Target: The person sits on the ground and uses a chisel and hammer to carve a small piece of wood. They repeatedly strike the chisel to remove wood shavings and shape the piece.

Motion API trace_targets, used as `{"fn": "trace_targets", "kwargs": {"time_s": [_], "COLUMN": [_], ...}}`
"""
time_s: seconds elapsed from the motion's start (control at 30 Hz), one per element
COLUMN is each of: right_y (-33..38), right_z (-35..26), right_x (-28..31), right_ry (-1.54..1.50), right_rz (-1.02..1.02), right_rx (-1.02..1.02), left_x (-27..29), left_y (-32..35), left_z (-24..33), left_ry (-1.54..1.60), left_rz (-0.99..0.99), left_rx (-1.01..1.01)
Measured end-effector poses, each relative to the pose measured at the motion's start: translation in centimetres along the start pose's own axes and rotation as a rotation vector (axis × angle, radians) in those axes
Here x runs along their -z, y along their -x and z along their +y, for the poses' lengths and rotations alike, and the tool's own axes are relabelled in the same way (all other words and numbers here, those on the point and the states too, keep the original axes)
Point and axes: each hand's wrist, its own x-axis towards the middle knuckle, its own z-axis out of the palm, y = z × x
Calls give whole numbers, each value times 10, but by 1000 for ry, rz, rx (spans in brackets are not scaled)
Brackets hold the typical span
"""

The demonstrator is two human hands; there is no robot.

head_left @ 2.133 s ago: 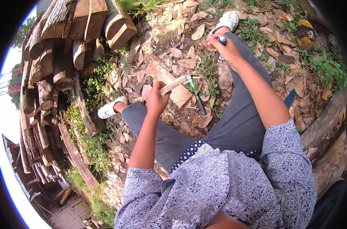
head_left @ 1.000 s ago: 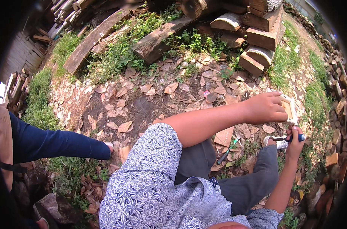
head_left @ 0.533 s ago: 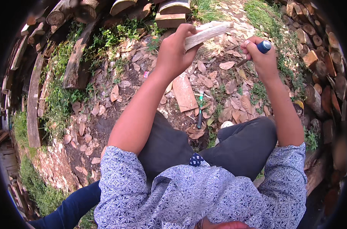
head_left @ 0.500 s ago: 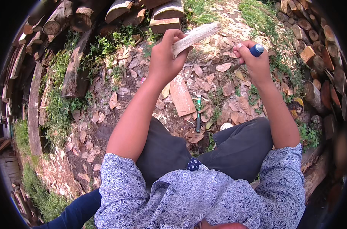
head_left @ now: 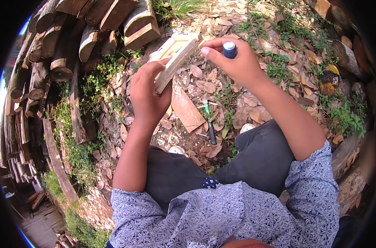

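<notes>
My left hand (head_left: 148, 89) is wrapped round a pale block of wood (head_left: 177, 62) with a recessed upper face, raised in front of me and tilted up to the right. Close to the block's far end, my right hand (head_left: 239, 62) grips a tool with a blue handle (head_left: 229, 50) and a pale round end cap. The working end of that tool is hidden, so its kind does not show. My right fingertips are beside the block's end; whether they touch it I cannot tell.
On the leafy ground between my knees lie a flat brown board (head_left: 187, 109) and a slim green-and-black tool (head_left: 209, 122). Stacked logs (head_left: 39, 74) rise at the left, and more logs (head_left: 347, 58) stand at the right. A yellow-and-dark object (head_left: 330, 80) sits near the right pile.
The view has shifted. My left hand has turned the wooden block, so its recessed face now shows. My right hand has come closer to the block with the blue-handled tool.
</notes>
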Motion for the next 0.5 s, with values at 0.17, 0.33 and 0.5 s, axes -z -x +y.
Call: {"fn": "trace_targets", "kwargs": {"time_s": [0.17, 0.33, 0.5], "right_y": [-4, -5, -3], "right_z": [-5, 5, -4], "right_x": [-1, -12, -22], "right_ry": [53, 43, -1], "right_rz": [-15, 28, 6], "right_rx": [-6, 76, -2], "left_x": [5, 20, 29], "left_y": [2, 8, 11], "left_z": [8, 16, 9], "left_ry": [-88, -198, -209], "left_rz": [20, -28, -6], "left_rx": [-128, -190, -247]}}
